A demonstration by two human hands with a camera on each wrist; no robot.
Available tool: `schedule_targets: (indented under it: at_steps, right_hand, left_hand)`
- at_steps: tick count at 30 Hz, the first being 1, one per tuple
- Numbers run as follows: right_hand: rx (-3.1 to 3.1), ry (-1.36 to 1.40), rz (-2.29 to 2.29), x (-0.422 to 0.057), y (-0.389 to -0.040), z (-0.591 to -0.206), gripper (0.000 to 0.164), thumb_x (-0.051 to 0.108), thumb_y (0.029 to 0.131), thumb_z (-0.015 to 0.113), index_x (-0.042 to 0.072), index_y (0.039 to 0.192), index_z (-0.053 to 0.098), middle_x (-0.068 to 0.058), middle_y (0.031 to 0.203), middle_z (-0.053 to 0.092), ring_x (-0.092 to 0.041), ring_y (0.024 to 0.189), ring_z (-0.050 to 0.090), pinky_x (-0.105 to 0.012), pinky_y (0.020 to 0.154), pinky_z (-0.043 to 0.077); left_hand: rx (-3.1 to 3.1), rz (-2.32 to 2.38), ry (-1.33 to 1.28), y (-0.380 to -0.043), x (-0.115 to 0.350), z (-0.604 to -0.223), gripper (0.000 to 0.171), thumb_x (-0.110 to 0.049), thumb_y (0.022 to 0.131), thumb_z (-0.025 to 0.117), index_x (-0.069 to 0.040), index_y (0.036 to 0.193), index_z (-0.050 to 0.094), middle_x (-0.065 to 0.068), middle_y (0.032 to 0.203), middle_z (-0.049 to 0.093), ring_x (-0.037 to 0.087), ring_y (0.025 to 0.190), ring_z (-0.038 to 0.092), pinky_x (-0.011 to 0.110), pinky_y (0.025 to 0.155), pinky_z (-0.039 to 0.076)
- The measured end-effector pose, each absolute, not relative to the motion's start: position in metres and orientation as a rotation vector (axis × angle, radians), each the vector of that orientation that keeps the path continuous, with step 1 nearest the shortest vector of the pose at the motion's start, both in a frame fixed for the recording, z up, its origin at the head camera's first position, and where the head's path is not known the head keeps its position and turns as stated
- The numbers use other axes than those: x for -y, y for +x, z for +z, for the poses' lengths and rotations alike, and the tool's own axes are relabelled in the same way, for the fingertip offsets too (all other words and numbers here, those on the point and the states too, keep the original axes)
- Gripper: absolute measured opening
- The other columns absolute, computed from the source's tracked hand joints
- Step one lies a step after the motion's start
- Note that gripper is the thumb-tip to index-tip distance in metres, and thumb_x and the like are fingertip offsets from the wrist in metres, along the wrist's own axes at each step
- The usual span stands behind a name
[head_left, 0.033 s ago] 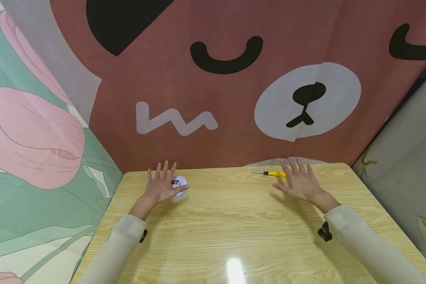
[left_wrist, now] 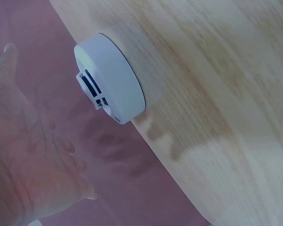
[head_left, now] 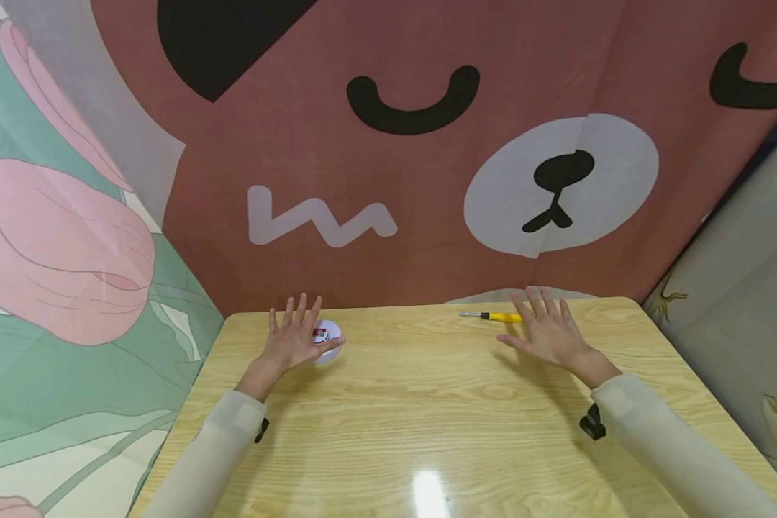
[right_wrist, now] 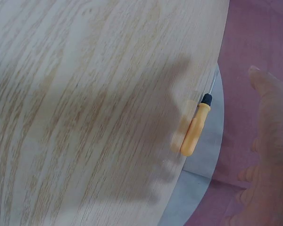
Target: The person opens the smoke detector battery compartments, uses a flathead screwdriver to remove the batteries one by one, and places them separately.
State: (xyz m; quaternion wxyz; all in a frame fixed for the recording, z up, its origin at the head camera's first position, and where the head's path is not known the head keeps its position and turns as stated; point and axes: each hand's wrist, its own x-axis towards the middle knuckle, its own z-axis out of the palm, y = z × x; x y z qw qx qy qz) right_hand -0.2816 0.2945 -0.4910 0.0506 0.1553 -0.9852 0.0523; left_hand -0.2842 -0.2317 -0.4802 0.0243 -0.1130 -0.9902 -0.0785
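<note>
My left hand (head_left: 290, 345) hovers above the far left of the table with its fingers spread. Below it, partly covered by the thumb in the head view, lies a round white smoke detector (head_left: 334, 331). Dark vent slots show on the smoke detector (left_wrist: 115, 77) in the left wrist view, with a gap between it and the palm. Over the far right, my right hand (head_left: 550, 338) is held out with straight, parted fingers. A screwdriver (head_left: 503, 316) with a yellow handle and black collar lies beneath its fingertips, shaft pointing left. The right wrist view shows this screwdriver (right_wrist: 195, 132) apart from the hand.
The wood-grain table (head_left: 401, 403) ends at the back against a reddish-brown cloth (head_left: 311, 158) with a cartoon bear face. A flower-patterned cloth (head_left: 58, 252) hangs on the left, and a pale cloth (head_left: 738, 252) on the right.
</note>
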Motion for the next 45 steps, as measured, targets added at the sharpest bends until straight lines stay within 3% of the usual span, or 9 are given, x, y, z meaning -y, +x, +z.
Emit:
schedule_targets:
  at_steps: [24, 33, 45]
  right_hand:
    - [2.942, 0.555, 0.172, -0.277, -0.282, -0.487, 0.097, 0.067, 0.098, 0.062, 0.004, 0.165, 0.032, -0.033, 0.167, 0.027, -0.058, 0.153, 0.023, -0.080, 0.117, 0.021]
    - [2.832, 0.665, 0.177, -0.253, -0.283, -0.486, 0.092, 0.061, 0.095, 0.070, 0.003, 0.161, 0.040, -0.031, 0.161, 0.038, -0.055, 0.149, 0.033, -0.076, 0.116, 0.031]
    - [2.834, 0.763, 0.294, -0.215, -0.288, -0.485, 0.095, 0.060, 0.095, 0.070, 0.003, 0.163, 0.036, -0.030, 0.161, 0.041, -0.053, 0.149, 0.036, -0.072, 0.116, 0.034]
  left_hand:
    - [3.073, -0.297, -0.360, -0.282, 0.247, -0.482, 0.110, -0.076, 0.093, 0.058, -0.008, 0.170, 0.018, 0.028, 0.174, 0.013, 0.052, 0.159, 0.012, 0.078, 0.121, 0.007]
    - [3.069, -0.342, -0.360, -0.282, 0.256, -0.485, 0.110, -0.074, 0.093, 0.062, -0.007, 0.169, 0.018, 0.029, 0.173, 0.013, 0.052, 0.159, 0.013, 0.075, 0.124, 0.009]
    - [3.030, -0.515, -0.403, -0.279, 0.265, -0.489, 0.110, -0.065, 0.094, 0.068, -0.001, 0.168, 0.018, 0.033, 0.171, 0.015, 0.055, 0.156, 0.019, 0.074, 0.121, 0.023]
